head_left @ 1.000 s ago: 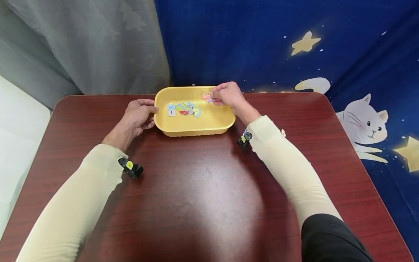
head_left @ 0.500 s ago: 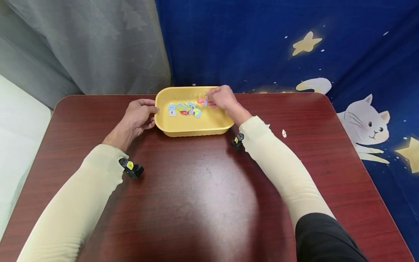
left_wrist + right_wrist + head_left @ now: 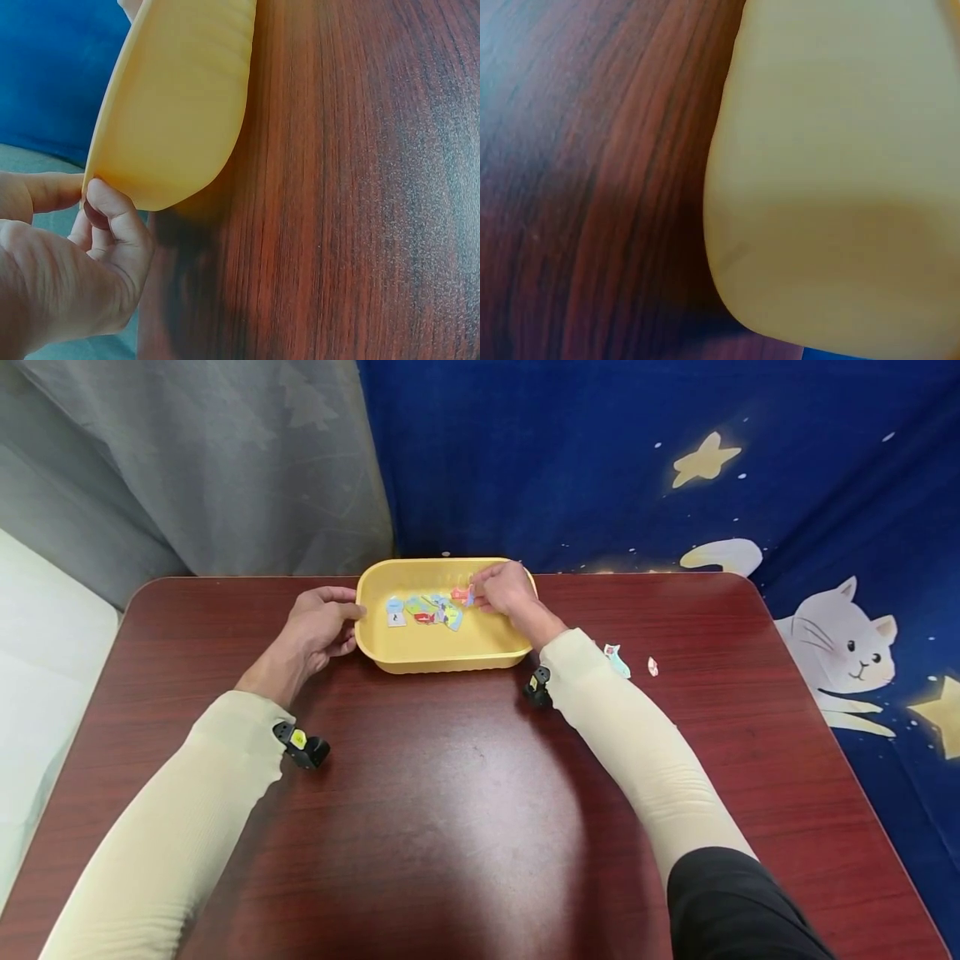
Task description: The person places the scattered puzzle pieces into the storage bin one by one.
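A yellow plastic basin (image 3: 420, 647) stands near the far edge of the table. My left hand (image 3: 311, 625) grips its left end; in the left wrist view the thumb and fingers pinch the basin's rim (image 3: 112, 90). Over the right half of the basin, my right hand (image 3: 506, 589) holds a small flat pink and blue printed piece (image 3: 461, 594) at the fingertips, low inside. Left of it, several flat colourful printed pieces (image 3: 424, 610) lie on the basin floor, some overlapping. The right wrist view shows the basin's outer wall (image 3: 817, 150) but not the hand.
On the dark red wooden table (image 3: 450, 777), right of the basin, lie a pale blue printed piece (image 3: 617, 662) and a small pinkish piece (image 3: 652, 667). The right sleeve (image 3: 600, 693) passes close beside them. Grey and blue curtains (image 3: 525, 460) hang behind the table's far edge.
My right hand has moved left and down into the basin with the pink and blue piece. The pale blue piece has come out from behind the right sleeve. The left hand stays put.
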`<action>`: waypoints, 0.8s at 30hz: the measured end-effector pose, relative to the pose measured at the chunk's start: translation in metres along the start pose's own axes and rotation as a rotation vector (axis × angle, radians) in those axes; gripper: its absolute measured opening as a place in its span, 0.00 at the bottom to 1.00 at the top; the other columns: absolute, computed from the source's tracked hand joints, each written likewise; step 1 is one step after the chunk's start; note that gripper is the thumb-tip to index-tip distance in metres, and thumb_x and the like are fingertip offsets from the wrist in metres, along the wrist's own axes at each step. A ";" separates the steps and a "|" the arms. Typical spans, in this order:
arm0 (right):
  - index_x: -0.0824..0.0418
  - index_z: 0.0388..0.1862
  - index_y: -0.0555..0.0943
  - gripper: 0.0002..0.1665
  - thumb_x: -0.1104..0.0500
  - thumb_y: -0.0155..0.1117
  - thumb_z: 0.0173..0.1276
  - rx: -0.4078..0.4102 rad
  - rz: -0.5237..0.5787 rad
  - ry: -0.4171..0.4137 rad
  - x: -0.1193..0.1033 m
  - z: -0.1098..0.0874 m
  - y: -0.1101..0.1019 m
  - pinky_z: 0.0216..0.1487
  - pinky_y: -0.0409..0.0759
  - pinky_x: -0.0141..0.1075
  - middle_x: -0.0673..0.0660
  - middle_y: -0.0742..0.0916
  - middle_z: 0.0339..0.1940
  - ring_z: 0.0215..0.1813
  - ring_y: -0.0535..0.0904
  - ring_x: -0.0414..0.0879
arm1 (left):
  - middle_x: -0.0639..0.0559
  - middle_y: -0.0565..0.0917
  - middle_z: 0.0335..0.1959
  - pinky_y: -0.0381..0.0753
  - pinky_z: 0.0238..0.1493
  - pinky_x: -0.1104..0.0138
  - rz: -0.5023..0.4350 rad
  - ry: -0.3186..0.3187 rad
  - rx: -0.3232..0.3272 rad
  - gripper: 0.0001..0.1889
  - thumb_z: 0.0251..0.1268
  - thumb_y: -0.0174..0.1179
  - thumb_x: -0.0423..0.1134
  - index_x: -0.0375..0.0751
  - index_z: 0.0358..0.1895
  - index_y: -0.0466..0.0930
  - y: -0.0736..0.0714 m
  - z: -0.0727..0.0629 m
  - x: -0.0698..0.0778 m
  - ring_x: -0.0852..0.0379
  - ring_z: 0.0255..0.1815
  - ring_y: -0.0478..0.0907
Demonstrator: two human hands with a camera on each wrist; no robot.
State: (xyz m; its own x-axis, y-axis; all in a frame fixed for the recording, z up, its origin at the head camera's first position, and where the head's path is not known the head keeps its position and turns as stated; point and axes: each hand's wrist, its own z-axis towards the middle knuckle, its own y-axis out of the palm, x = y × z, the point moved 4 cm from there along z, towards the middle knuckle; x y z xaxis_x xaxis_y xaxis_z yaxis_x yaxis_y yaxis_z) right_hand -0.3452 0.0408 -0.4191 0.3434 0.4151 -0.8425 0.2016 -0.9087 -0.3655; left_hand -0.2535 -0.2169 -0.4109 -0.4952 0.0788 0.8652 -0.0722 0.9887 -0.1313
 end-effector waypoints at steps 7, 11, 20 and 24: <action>0.65 0.44 0.84 0.09 0.68 0.59 0.68 0.006 0.018 0.007 0.003 0.004 0.002 0.45 0.85 0.37 0.56 0.85 0.32 0.29 0.81 0.40 | 0.50 0.76 0.32 0.79 0.23 0.74 -0.006 -0.001 0.014 0.18 0.69 0.58 0.39 0.45 0.59 0.68 0.000 0.001 -0.001 0.62 0.19 0.72; 0.64 0.44 0.84 0.08 0.66 0.60 0.69 0.009 0.002 0.027 0.004 0.005 0.003 0.43 0.85 0.35 0.56 0.86 0.33 0.30 0.81 0.40 | 0.51 0.77 0.29 0.79 0.22 0.74 -0.015 0.004 0.011 0.17 0.69 0.58 0.37 0.45 0.58 0.68 0.001 0.002 -0.001 0.62 0.18 0.72; 0.63 0.44 0.84 0.09 0.66 0.59 0.69 0.009 -0.025 0.041 0.005 0.007 0.004 0.42 0.85 0.34 0.57 0.88 0.36 0.32 0.82 0.41 | 0.52 0.77 0.28 0.79 0.21 0.74 -0.019 0.012 -0.006 0.18 0.69 0.58 0.37 0.44 0.59 0.67 0.000 0.001 -0.001 0.63 0.18 0.72; 0.62 0.44 0.84 0.08 0.67 0.60 0.68 0.007 -0.040 0.042 0.005 0.008 0.004 0.41 0.85 0.34 0.56 0.87 0.34 0.31 0.82 0.41 | 0.52 0.77 0.29 0.79 0.22 0.74 -0.016 0.010 -0.003 0.18 0.69 0.58 0.38 0.44 0.60 0.67 0.000 0.002 -0.001 0.63 0.18 0.72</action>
State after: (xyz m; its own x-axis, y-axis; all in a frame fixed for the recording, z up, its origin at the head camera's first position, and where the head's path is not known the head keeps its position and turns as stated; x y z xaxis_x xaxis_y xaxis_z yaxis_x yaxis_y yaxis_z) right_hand -0.3505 0.0386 -0.4280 0.3737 0.4526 -0.8096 0.2096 -0.8915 -0.4016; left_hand -0.2546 -0.2176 -0.4127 -0.4855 0.0644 0.8718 -0.0771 0.9903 -0.1160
